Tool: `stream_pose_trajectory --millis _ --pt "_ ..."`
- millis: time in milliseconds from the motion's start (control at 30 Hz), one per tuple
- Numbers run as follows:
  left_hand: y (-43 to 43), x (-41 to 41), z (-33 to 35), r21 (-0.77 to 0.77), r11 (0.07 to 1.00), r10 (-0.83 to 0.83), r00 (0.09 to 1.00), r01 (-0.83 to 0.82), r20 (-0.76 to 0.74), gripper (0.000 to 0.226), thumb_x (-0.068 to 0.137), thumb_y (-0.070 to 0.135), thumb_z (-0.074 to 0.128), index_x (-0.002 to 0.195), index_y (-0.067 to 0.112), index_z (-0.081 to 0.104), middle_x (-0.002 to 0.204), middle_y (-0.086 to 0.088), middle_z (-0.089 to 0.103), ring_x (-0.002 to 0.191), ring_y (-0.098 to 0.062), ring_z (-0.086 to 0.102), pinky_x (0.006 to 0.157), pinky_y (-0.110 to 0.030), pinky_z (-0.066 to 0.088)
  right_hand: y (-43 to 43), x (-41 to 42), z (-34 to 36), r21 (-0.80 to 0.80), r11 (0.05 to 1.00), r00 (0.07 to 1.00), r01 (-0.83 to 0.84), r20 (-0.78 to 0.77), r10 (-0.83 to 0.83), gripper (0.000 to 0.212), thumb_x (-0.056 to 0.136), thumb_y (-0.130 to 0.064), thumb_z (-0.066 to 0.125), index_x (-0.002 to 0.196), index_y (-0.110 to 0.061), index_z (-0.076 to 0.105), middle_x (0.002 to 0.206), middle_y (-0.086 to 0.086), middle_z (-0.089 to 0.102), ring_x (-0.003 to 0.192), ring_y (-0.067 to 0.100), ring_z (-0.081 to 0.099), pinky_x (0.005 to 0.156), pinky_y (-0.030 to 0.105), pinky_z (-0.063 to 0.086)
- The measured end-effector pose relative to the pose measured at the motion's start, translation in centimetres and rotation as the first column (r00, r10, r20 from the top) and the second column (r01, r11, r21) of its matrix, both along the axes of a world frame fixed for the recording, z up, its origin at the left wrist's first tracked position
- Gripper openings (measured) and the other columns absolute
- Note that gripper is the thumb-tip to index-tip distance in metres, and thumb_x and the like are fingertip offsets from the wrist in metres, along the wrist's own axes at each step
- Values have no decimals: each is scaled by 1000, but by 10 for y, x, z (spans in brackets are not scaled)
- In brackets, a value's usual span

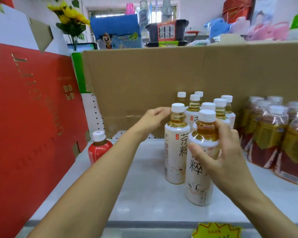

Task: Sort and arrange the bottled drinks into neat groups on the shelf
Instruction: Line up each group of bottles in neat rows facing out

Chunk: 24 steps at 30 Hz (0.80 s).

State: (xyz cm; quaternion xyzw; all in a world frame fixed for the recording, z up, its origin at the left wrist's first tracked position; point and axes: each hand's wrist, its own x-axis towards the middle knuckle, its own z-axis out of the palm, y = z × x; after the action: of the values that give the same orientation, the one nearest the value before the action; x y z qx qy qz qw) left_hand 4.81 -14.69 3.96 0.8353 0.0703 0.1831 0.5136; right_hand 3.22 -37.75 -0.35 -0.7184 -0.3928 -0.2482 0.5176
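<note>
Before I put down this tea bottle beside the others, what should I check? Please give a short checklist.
1. The right hand grips the held tea bottle: ok, thumb and fingers wrap it.
2. Its white cap is on: ok.
3. The left hand touches the front tea bottle: cannot tell.
4. Bare shelf beside the group: ok.
5. The red-label bottle is grouped: not ok, it stands alone at the left.

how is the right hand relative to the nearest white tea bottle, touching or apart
Touching. The head view shows the right hand wrapped round the nearest white tea bottle, thumb across its label.
</note>
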Motion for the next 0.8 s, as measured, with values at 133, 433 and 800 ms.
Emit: stream_pose_trajectory --millis 133,433,800 --pt "-2 22 -8 -48 993 -117 984 111 -135 24 97 35 63 116 23 72 107 -2 76 90 -12 67 69 -23 56 -3 -4 13 29 999 998 -17 -67 19 49 80 -51 68 123 -42 46 112 -32 48 112 -5 42 85 11 39" --pt "14 13 -14 -187 965 -203 975 185 -86 50 103 53 42 121 15 68 115 -4 74 103 -18 72 84 -32 60 54 17 148 -882 471 997 23 54 54 32 93 -45 60 125 -38 61 107 -16 64 91 9 63 79 29 52" --pt "8 -5 0 101 940 -308 939 325 -155 52 69 46 72 111 16 69 113 -21 67 101 -21 63 101 -52 50 53 6 155 -890 409 954 -201 -84 287 10 90 -30 70 97 -36 73 81 -20 71 72 4 70 68 23 57"
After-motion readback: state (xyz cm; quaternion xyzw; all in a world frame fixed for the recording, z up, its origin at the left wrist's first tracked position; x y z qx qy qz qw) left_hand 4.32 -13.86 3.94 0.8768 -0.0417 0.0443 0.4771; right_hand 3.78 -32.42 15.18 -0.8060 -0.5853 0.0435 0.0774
